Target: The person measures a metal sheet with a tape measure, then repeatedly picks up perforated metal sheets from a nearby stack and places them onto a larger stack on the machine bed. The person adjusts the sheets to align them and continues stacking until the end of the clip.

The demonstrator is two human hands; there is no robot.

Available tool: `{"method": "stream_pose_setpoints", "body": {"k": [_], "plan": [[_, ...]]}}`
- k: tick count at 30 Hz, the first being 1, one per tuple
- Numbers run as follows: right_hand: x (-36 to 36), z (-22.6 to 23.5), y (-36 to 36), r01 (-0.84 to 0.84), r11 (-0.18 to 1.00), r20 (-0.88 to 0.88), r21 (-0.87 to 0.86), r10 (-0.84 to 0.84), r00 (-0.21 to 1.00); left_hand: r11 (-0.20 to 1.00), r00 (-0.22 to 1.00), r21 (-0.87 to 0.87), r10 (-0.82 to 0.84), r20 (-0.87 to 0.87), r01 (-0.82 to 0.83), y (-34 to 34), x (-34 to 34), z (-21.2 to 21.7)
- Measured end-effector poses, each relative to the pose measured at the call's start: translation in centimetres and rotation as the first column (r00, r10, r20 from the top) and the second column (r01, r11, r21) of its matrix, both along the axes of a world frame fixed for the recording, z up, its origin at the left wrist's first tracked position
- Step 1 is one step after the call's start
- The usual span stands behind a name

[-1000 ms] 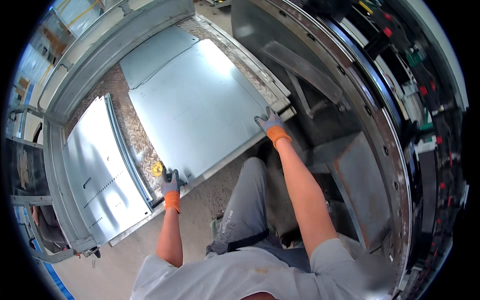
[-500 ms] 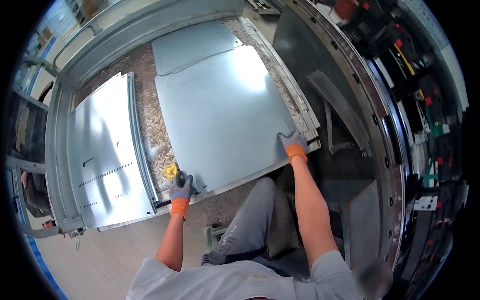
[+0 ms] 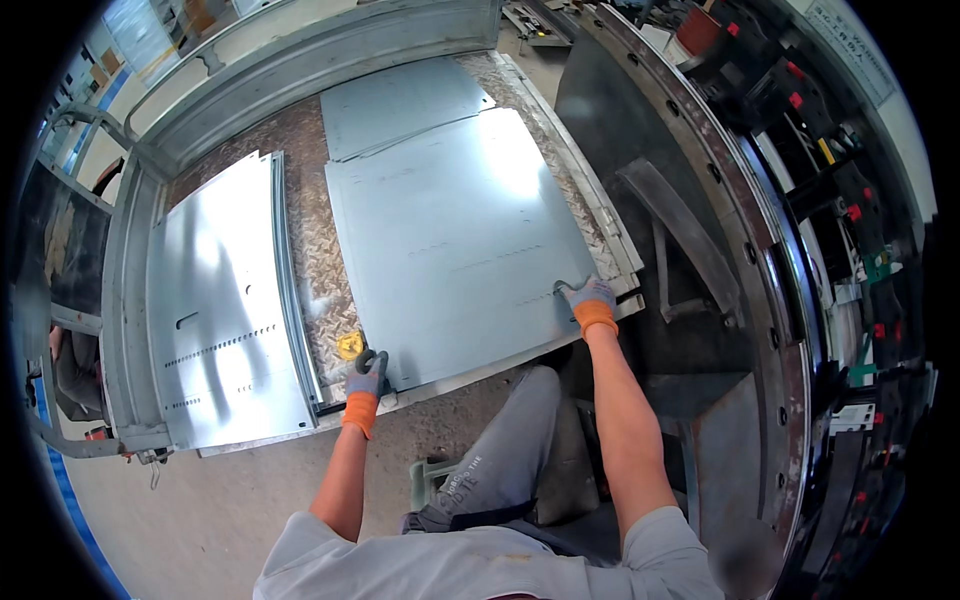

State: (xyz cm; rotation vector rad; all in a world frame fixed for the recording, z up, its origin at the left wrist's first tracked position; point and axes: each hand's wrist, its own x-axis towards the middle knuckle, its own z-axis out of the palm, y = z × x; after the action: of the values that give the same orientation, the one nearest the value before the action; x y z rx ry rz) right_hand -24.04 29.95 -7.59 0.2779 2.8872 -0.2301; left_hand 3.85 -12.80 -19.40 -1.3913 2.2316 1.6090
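Observation:
A large flat sheet of shiny metal (image 3: 460,240) lies on a chequer-plate table (image 3: 305,200), on top of other sheets. My left hand (image 3: 367,376), in a grey glove with an orange cuff, grips the sheet's near left corner. My right hand (image 3: 590,300), gloved the same way, presses on the sheet's near right corner at the table edge. A small yellow object (image 3: 350,345) lies on the table just left of my left hand.
A bent metal panel with slots and rows of holes (image 3: 220,320) lies at the table's left. Another sheet (image 3: 400,100) lies behind the big one. A dark curved machine frame (image 3: 700,200) with red-tipped parts stands at the right. Bare concrete floor (image 3: 180,520) is below.
The view has shifted, so the table sits more centred. Both hands have stayed on the sheet's near corners; whether the sheet itself has moved cannot be told.

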Motion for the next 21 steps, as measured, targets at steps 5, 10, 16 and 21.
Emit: {"method": "stream_pose_setpoints", "body": {"k": [5, 10, 16, 21], "plan": [[0.9, -0.6, 0.8, -0.004, 1.0, -0.055, -0.002, 0.004, 0.998, 0.881, 0.968, 0.41, 0.248, 0.024, -0.236, 1.2, -2.7, 5.6], [2.9, 1.2, -0.3, -0.047, 0.999, 0.08, -0.026, 0.049, 0.996, 0.869, 0.988, 0.484, 0.144, -0.047, -0.104, 1.6, -3.2, 7.1], [10.4, 6.6, -0.2, -0.349, 0.931, 0.005, -0.108, 0.352, 0.936, 0.919, 0.934, 0.358, -0.033, -0.355, 0.168, 2.7, -1.9, 14.3], [17.7, 8.6, -2.1, -0.529, 0.826, -0.134, -0.194, 0.512, 0.848, 0.914, 0.925, 0.371, -0.009, -0.38, 0.162, 6.5, -2.3, 25.4]]}}
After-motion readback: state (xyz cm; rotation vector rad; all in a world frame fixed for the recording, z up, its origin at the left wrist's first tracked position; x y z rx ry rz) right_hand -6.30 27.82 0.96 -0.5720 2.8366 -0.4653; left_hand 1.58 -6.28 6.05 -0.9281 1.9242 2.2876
